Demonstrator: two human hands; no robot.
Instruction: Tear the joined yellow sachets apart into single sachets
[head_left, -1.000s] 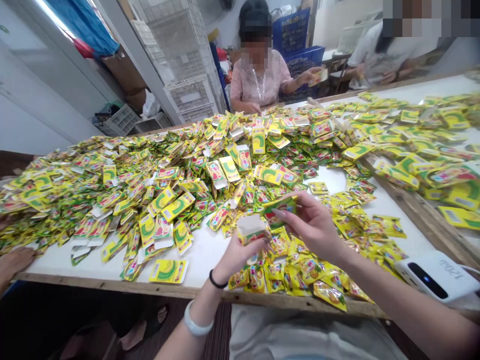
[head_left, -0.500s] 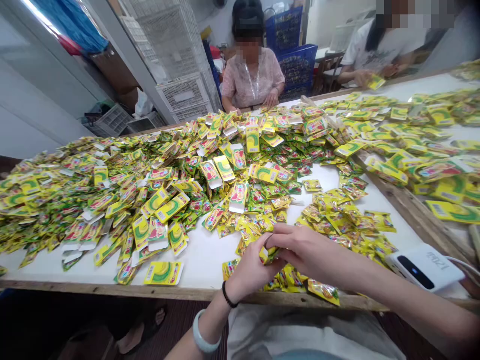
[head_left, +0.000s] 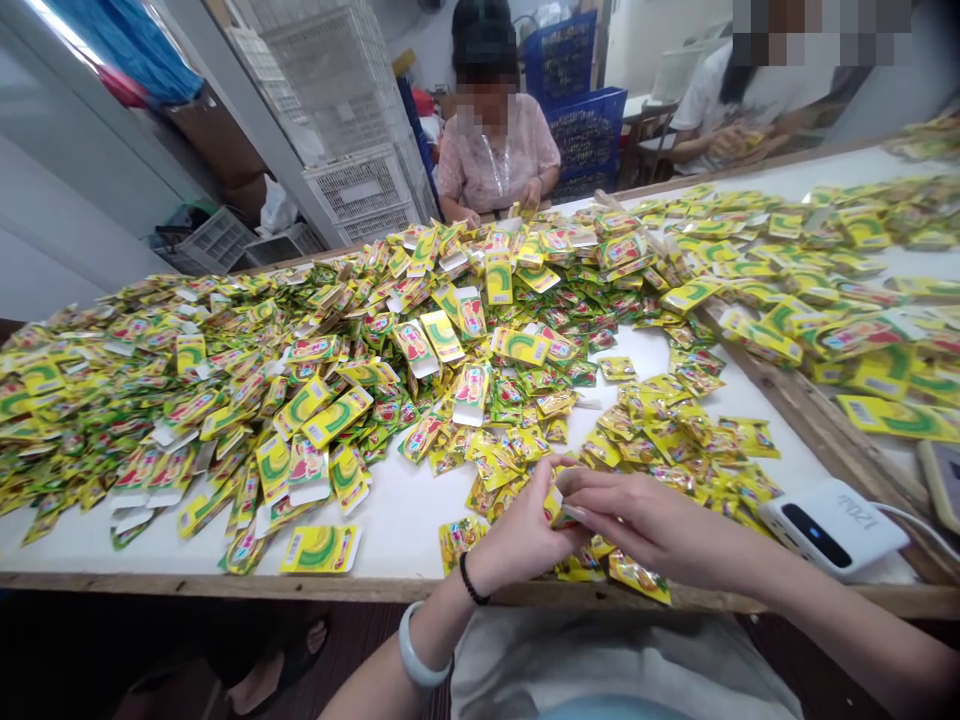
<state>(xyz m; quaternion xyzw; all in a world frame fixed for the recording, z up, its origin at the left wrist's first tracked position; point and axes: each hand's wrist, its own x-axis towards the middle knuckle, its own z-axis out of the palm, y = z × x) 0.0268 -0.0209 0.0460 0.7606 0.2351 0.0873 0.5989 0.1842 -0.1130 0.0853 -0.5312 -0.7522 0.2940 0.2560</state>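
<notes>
1. Yellow packet sits between our hands above the near table edge, mostly covered; can't tell sachet from carton, and no print readable.
2. Our left hand is curled around it. Our right hand presses against the left with fingers bent over the packet; we can't tell whether they pinch it.
3. Yellow foil sachets lie loose just beyond and beside our hands; their logo lettering is too small to read.
4. Flat yellow carton near the front edge, left of our hands: barcode and green swoosh visible, brand not legible to us.
5. White power bank, right of our hands: "120" readable, the character after it unclear. Lit blue display, white cable attached.
</notes>
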